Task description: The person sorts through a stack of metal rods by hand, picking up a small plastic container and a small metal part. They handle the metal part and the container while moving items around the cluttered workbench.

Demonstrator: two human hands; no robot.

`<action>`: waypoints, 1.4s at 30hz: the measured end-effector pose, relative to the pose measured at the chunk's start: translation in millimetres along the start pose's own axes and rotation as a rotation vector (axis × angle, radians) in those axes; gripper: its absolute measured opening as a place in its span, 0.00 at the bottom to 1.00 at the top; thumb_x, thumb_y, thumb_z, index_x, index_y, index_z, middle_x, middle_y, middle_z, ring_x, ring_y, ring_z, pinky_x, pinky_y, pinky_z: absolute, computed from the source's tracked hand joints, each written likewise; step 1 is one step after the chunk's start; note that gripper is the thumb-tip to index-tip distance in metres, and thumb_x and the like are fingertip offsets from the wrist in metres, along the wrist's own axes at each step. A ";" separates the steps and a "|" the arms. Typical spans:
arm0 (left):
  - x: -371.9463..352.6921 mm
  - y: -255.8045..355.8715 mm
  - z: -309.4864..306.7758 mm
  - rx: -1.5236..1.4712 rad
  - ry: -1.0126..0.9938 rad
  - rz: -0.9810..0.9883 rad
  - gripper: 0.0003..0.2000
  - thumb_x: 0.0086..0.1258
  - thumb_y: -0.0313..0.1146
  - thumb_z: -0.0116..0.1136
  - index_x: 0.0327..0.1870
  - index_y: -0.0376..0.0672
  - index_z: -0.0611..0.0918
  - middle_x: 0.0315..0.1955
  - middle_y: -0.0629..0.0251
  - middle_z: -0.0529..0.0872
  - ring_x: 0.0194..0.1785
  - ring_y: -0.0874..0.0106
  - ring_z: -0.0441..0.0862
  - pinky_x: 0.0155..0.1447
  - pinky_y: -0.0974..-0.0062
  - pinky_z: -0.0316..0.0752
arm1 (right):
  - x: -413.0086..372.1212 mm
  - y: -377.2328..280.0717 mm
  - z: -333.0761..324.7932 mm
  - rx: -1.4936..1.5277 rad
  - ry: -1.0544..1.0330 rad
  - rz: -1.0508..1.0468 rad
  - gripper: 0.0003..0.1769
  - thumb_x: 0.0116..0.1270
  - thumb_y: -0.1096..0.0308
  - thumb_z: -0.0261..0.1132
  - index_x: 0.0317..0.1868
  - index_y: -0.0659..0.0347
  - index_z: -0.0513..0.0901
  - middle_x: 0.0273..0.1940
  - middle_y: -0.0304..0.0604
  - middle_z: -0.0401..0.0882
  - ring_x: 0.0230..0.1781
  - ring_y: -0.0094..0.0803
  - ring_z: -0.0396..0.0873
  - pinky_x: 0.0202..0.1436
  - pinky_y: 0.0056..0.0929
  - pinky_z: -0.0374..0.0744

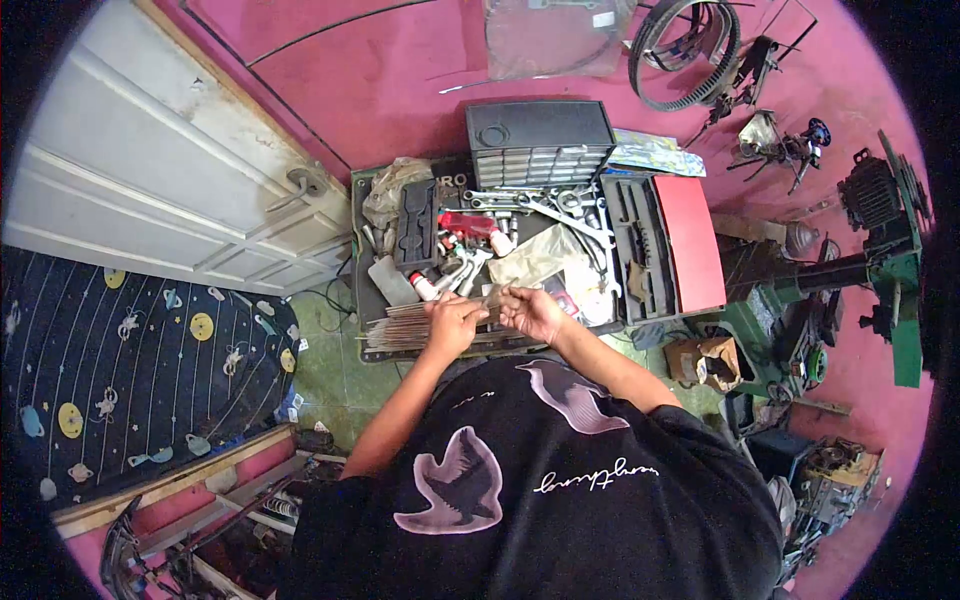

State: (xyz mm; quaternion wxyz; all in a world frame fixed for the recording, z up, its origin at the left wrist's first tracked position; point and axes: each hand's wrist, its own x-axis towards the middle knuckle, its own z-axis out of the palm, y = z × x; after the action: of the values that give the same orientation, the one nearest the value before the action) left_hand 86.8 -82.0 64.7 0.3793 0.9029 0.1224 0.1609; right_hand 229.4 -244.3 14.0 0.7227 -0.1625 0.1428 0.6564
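My left hand [457, 324] is closed at the right end of a bundle of thin brownish rods [398, 332], which lies along the front edge of the workbench. Close by on the right is my right hand [533, 315], palm partly turned up and fingers curled together. Something thin and see-through seems to lie between the two hands, too small to name. A red-and-white tube [424, 287] lies just beyond my left hand. Past my right hand is a crumpled clear plastic bag [540, 255].
Wrenches [565, 214], sockets and a red-handled tool [468, 224] crowd the bench around a black case [417, 222]. A drawer cabinet [540, 140] stands at the back. To the right are a red panel [690, 243], a green machine [905, 300] and a cardboard box [700, 362]; a white door [170, 150] is left.
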 end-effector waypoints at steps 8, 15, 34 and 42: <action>15.6 33.1 38.6 0.096 -0.053 -0.005 0.07 0.60 0.38 0.67 0.33 0.46 0.90 0.27 0.65 0.87 0.36 0.63 0.78 0.46 0.64 0.67 | -38.2 -38.0 22.9 -0.801 0.261 -0.200 0.14 0.75 0.59 0.62 0.45 0.63 0.83 0.38 0.42 0.86 0.28 0.26 0.80 0.39 0.25 0.80; 26.0 57.3 73.1 -0.041 -0.118 -0.096 0.06 0.60 0.34 0.68 0.33 0.44 0.90 0.28 0.62 0.88 0.36 0.62 0.80 0.48 0.65 0.72 | -62.5 -71.8 -12.6 -0.556 0.429 -0.106 0.18 0.78 0.52 0.54 0.37 0.57 0.80 0.34 0.41 0.85 0.29 0.32 0.80 0.35 0.32 0.77; 53.3 114.3 92.7 -0.526 0.219 -0.560 0.10 0.69 0.31 0.65 0.46 0.35 0.87 0.33 0.70 0.88 0.37 0.82 0.81 0.46 0.80 0.76 | -162.8 -152.9 -103.9 -2.578 1.161 -0.689 0.12 0.57 0.66 0.65 0.42 0.57 0.83 0.40 0.44 0.85 0.48 0.43 0.77 0.52 0.52 0.65; 59.2 129.3 104.2 -0.768 0.156 -0.528 0.03 0.70 0.23 0.62 0.41 0.37 0.84 0.38 0.68 0.88 0.42 0.80 0.82 0.51 0.79 0.75 | -157.0 -139.9 50.9 -1.541 0.249 -0.598 0.13 0.70 0.64 0.67 0.52 0.60 0.85 0.45 0.43 0.88 0.45 0.29 0.84 0.51 0.29 0.78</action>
State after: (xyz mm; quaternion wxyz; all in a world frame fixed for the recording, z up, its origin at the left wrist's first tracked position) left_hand 193.9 -217.1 101.2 0.7033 0.6207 0.3075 0.1599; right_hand 352.9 -376.4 132.6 0.5321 -0.7136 -0.3162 0.3282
